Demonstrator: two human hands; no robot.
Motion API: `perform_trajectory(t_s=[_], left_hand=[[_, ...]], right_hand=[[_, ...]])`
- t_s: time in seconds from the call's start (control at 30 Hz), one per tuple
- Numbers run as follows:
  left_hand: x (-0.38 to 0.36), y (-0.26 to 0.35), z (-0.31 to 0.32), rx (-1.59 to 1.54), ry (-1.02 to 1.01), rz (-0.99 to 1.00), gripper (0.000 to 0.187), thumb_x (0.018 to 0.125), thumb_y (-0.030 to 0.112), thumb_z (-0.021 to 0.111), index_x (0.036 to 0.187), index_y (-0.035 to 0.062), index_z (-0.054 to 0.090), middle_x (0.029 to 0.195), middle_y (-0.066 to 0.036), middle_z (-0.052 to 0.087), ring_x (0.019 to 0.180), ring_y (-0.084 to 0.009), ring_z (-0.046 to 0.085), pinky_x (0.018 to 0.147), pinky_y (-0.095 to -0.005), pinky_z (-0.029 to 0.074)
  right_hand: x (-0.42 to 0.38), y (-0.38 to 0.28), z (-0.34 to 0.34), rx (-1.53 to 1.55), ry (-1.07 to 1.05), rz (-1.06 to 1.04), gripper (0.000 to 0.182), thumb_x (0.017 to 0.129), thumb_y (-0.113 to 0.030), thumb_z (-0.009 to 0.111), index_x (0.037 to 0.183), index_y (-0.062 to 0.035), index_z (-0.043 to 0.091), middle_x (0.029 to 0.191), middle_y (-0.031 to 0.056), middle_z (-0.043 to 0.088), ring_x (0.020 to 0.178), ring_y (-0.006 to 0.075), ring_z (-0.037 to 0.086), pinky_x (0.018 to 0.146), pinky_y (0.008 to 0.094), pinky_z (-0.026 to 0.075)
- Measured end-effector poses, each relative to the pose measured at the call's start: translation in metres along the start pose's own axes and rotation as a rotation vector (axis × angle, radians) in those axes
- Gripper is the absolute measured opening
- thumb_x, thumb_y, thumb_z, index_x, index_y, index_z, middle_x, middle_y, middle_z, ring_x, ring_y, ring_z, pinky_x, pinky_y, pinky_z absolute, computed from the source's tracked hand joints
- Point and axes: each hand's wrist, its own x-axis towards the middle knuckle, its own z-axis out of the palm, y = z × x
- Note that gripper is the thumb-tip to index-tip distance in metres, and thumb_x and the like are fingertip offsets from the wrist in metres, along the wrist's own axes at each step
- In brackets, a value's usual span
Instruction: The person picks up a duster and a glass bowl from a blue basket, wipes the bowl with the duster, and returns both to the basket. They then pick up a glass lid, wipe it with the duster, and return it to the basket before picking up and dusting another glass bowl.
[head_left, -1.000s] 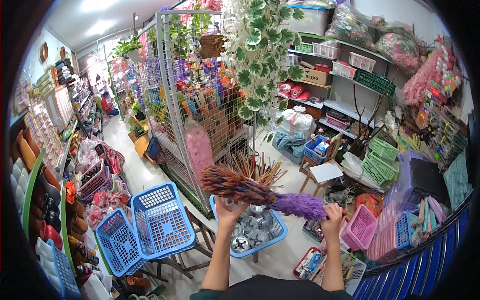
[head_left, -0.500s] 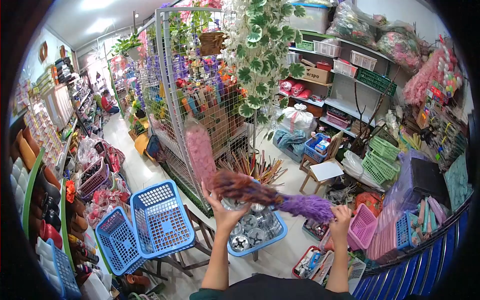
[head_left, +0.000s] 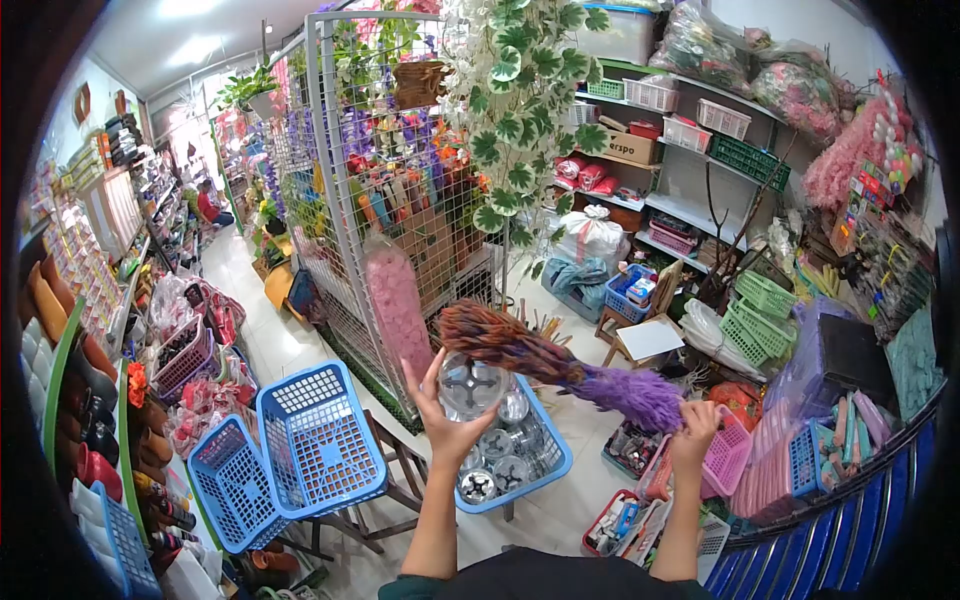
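My left hand (head_left: pixel 455 425) holds a round clear container (head_left: pixel 470 385) with a dark cross-shaped pattern, its fingers curved around the rim. My right hand (head_left: pixel 697 428) is closed at the purple end of a long bundle (head_left: pixel 560 368), brown and orange at its other end. That brown end reaches across to just above the clear container. Below my left hand, a blue basket (head_left: pixel 558 478) holds several round clear containers.
Two empty-looking blue baskets (head_left: pixel 372 478) stand on a wooden stand at the left. Behind is a wire mesh rack (head_left: pixel 325 130) with a pink bag (head_left: pixel 395 300). Shelves (head_left: pixel 690 210) and green baskets (head_left: pixel 757 330) are at the right. A distant person (head_left: pixel 210 207) crouches in the aisle.
The bundle has tilted, its purple end lower and further right with my right hand. Its brown end has risen off my left hand's fingers, and the clear container now shows more fully.
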Motion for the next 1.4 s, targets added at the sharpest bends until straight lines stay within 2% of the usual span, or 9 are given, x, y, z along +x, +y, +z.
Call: perform_trajectory(t_s=[0.2, 0.5, 0.63, 0.7, 0.9, 1.0, 1.07, 1.27, 1.4], left_hand=[[0.005, 0.003, -0.005, -0.005, 0.025, 0.011, 0.13, 0.056, 0.01, 0.087, 0.147, 0.003, -0.006, 0.136, -0.017, 0.041, 0.123, -0.0266, 0.046, 0.106, -0.0352, 0.035], [0.002, 0.007, 0.005, -0.027, -0.036, -0.001, 0.13, 0.054, 0.008, 0.087, 0.148, 0.004, -0.004, 0.137, -0.016, 0.041, 0.123, -0.0272, 0.045, 0.108, -0.0359, 0.032], [0.007, 0.013, -0.001, -0.19, -0.037, -0.142, 0.131, 0.054, 0.013, 0.088, 0.147, 0.0022, -0.004, 0.136, -0.019, 0.042, 0.119, -0.0285, 0.05, 0.105, -0.0367, 0.038], [0.007, 0.002, 0.0, 0.005, -0.066, 0.05, 0.13, 0.054, 0.013, 0.088, 0.148, 0.0024, -0.003, 0.135, -0.019, 0.044, 0.118, -0.029, 0.051, 0.104, -0.0369, 0.039], [0.001, 0.008, 0.003, -0.127, -0.103, 0.02, 0.131, 0.055, 0.015, 0.089, 0.148, 0.0036, -0.003, 0.136, -0.018, 0.043, 0.117, -0.0284, 0.051, 0.098, -0.0378, 0.044], [0.001, -0.004, -0.002, -0.286, -0.027, -0.175, 0.131, 0.054, 0.015, 0.089, 0.148, 0.0039, -0.003, 0.135, -0.017, 0.044, 0.117, -0.028, 0.051, 0.101, -0.0369, 0.042], [0.003, -0.006, -0.005, -0.055, -0.098, -0.004, 0.137, 0.048, 0.006, 0.089, 0.148, 0.0065, -0.005, 0.139, -0.016, 0.039, 0.122, -0.0277, 0.046, 0.106, -0.0355, 0.036], [-0.005, -0.003, -0.004, -0.092, -0.186, -0.1, 0.134, 0.051, 0.011, 0.089, 0.148, 0.0026, -0.005, 0.134, -0.017, 0.046, 0.118, -0.0283, 0.052, 0.104, -0.0349, 0.039], [-0.001, -0.003, -0.014, -0.153, -0.168, -0.128, 0.137, 0.05, 0.008, 0.087, 0.148, 0.0051, -0.008, 0.136, -0.016, 0.045, 0.121, -0.0269, 0.049, 0.106, -0.0356, 0.036]], right_hand=[[-0.004, 0.02, -0.003, 0.077, -0.05, -0.068, 0.014, 0.065, -0.004, 0.058, 0.078, 0.0009, 0.057, 0.078, 0.0104, 0.054, 0.081, 0.0296, 0.049, 0.077, 0.0387, 0.036], [-0.003, 0.005, 0.005, 0.066, -0.023, -0.027, 0.014, 0.066, -0.002, 0.059, 0.08, -0.001, 0.061, 0.077, 0.0082, 0.054, 0.081, 0.0275, 0.051, 0.079, 0.0378, 0.036], [-0.009, 0.024, -0.004, 0.095, -0.065, 0.007, 0.014, 0.065, -0.003, 0.059, 0.078, 0.0005, 0.06, 0.078, 0.0101, 0.054, 0.08, 0.0295, 0.049, 0.076, 0.0386, 0.035], [-0.008, 0.019, -0.005, 0.014, 0.004, 0.089, 0.015, 0.064, -0.002, 0.057, 0.078, 0.0016, 0.06, 0.078, 0.0108, 0.054, 0.081, 0.0297, 0.049, 0.076, 0.0381, 0.035], [-0.011, 0.012, 0.001, 0.095, -0.071, -0.008, 0.015, 0.065, -0.001, 0.06, 0.08, 0.0, 0.062, 0.077, 0.0092, 0.056, 0.081, 0.0276, 0.051, 0.077, 0.0363, 0.037], [-0.021, 0.039, -0.006, 0.058, -0.103, 0.089, 0.021, 0.071, -0.016, 0.067, 0.082, 0.0015, 0.063, 0.079, 0.0106, 0.057, 0.083, 0.0299, 0.053, 0.079, 0.0376, 0.036], [-0.021, 0.035, -0.004, 0.004, -0.065, 0.106, 0.02, 0.071, -0.015, 0.067, 0.082, 0.0018, 0.063, 0.08, 0.0109, 0.057, 0.084, 0.0301, 0.052, 0.08, 0.038, 0.036], [-0.019, 0.012, 0.0, 0.122, -0.071, -0.022, 0.014, 0.067, -0.004, 0.061, 0.08, -0.0004, 0.063, 0.077, 0.0089, 0.056, 0.081, 0.028, 0.05, 0.077, 0.0369, 0.036], [-0.034, 0.037, -0.006, 0.052, -0.118, 0.096, 0.02, 0.066, -0.006, 0.063, 0.084, 0.0025, 0.063, 0.084, 0.0128, 0.06, 0.084, 0.0309, 0.052, 0.078, 0.0376, 0.036]])
